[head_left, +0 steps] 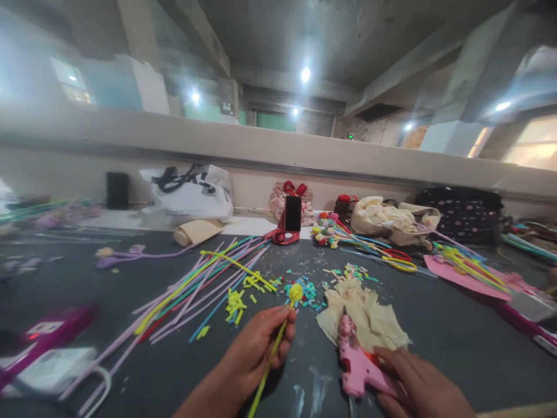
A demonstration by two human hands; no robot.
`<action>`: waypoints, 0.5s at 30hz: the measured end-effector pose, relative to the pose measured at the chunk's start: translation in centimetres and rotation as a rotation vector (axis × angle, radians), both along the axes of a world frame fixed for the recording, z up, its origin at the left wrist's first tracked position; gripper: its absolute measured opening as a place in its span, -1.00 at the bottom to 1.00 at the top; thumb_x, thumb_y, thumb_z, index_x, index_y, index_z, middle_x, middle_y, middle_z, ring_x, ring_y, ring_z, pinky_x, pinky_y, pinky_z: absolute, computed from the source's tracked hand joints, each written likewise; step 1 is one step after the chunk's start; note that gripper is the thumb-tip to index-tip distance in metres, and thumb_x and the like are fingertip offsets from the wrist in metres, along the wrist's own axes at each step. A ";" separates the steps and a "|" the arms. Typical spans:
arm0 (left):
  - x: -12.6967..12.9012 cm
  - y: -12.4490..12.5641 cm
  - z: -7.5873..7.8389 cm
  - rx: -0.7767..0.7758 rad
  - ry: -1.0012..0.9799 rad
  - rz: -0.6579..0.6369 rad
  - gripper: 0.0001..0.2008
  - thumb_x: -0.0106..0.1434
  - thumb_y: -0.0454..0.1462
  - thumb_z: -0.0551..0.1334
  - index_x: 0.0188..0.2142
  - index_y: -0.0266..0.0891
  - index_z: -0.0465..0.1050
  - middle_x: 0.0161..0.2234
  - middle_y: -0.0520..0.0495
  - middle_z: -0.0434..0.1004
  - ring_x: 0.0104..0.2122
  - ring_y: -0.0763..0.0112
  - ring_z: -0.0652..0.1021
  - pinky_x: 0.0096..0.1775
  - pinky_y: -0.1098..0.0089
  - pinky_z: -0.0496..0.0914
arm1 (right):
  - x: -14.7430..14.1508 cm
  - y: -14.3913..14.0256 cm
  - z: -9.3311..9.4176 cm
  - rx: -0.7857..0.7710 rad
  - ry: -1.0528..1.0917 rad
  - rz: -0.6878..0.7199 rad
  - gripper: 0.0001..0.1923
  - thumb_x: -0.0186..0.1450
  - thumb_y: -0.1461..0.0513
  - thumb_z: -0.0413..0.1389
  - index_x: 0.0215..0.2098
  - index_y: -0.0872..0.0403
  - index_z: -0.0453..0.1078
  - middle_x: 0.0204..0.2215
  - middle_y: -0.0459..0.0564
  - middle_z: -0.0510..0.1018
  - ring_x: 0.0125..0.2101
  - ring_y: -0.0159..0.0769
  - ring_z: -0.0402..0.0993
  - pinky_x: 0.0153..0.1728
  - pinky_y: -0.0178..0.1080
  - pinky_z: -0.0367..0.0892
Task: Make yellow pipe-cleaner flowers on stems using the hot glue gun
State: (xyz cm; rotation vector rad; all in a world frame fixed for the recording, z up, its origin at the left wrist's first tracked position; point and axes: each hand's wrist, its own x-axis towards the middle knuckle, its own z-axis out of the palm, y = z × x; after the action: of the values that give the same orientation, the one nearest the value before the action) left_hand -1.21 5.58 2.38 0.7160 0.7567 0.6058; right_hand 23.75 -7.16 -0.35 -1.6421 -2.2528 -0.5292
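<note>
My left hand [256, 351] pinches a thin yellow stick [266, 371] topped with a small yellow ball [296, 291], held upright over the dark table [174, 360]. My right hand [420, 386] rests on the handle of a pink glue gun [354, 360], which lies on the table with its nozzle pointing away from me. The gun's tip sits on a crumpled beige paper [369, 316]. Small cut pieces in yellow, blue and green [304, 290] lie scattered just beyond both hands.
A fan of long coloured sticks [204, 290] spreads to the left. A phone on a red stand [292, 216], bags, a white bag [191, 194], scissors with red and yellow handles [398, 259] and pink sheets [461, 276] line the back and right. A pink and white device [47, 348] lies at the left.
</note>
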 end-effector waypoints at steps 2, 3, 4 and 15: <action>0.0 -0.1 0.0 0.016 0.011 -0.003 -0.85 0.12 -0.21 0.11 -0.46 -0.27 0.28 -0.67 0.14 0.27 -0.79 0.71 0.24 -0.77 0.69 0.00 | -0.7 0.2 0.2 0.054 -0.023 0.003 -0.64 0.05 0.16 0.12 -0.18 0.09 0.32 -0.40 0.08 0.59 -0.45 -0.17 0.54 -0.49 -0.27 0.47; 0.1 -0.1 0.0 0.023 0.013 0.004 -0.85 0.12 -0.21 0.11 -0.46 -0.27 0.27 -0.67 0.14 0.26 -0.79 0.72 0.24 -0.77 0.69 0.00 | -0.9 0.3 0.3 0.063 -0.026 0.005 -0.64 0.05 0.18 0.11 -0.18 0.10 0.31 -0.42 0.08 0.58 -0.46 -0.16 0.53 -0.51 -0.26 0.47; 0.1 -0.2 0.0 0.029 0.014 0.013 -0.85 0.12 -0.21 0.11 -0.46 -0.26 0.27 -0.67 0.14 0.26 -0.79 0.72 0.24 -0.76 0.70 -0.01 | -1.1 0.4 0.3 0.066 -0.020 0.011 -0.66 0.06 0.20 0.10 -0.17 0.10 0.31 -0.43 0.08 0.58 -0.47 -0.17 0.53 -0.51 -0.26 0.47; 0.2 -0.3 0.0 0.042 0.023 -0.027 -0.86 0.10 -0.23 0.12 -0.49 -0.28 0.29 -0.69 0.14 0.27 -0.80 0.70 0.23 -0.78 0.68 0.02 | -0.7 -0.5 2.2 -0.114 0.440 -0.052 -0.70 0.24 0.23 -0.05 -0.04 0.02 0.16 -0.36 -0.02 0.44 -0.41 -0.33 0.43 -0.43 -0.41 0.34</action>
State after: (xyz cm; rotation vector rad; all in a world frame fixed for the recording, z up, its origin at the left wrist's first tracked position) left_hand -1.01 5.29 2.38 0.7717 0.7569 0.5915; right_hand 23.01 -7.61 1.86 -1.6775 -1.9479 -0.0379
